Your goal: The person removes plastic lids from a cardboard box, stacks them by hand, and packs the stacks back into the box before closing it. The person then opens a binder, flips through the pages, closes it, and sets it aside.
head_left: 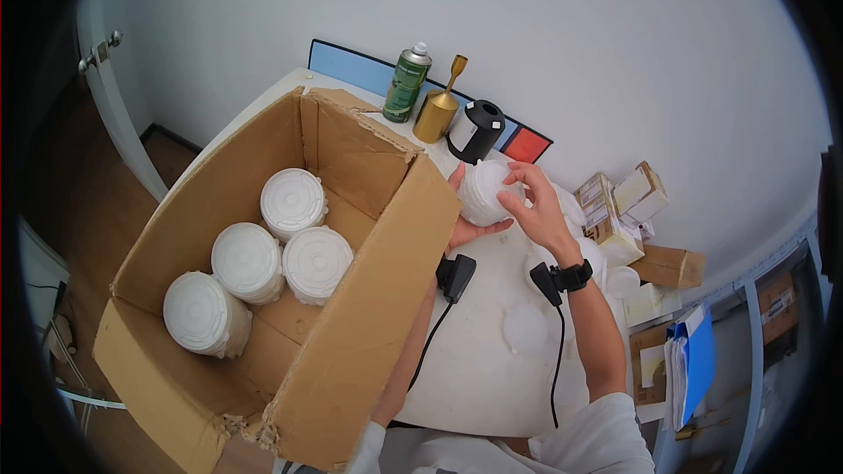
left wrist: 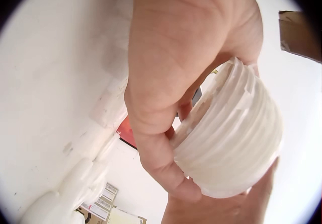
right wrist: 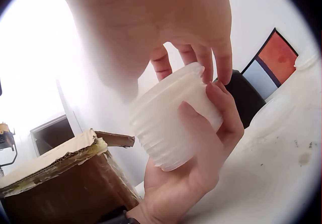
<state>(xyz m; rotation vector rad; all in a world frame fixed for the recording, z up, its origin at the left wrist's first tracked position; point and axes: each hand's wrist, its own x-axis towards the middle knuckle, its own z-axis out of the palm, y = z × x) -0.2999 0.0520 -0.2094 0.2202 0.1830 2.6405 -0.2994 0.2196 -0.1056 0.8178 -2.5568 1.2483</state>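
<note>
A stack of nested white translucent lids is held above the white table between both hands. My left hand grips the stack from below and the side, its fingers curled round it in the left wrist view. My right hand is over the top of the stack, thumb and fingers bent around the rim of the top lid. Inside the open cardboard box on the left stand several similar white stacks.
Behind the hands stand a green spray can, a gold holder and a black-and-white container. Loose translucent lids lie on the table. Small boxes and a blue folder are at the right.
</note>
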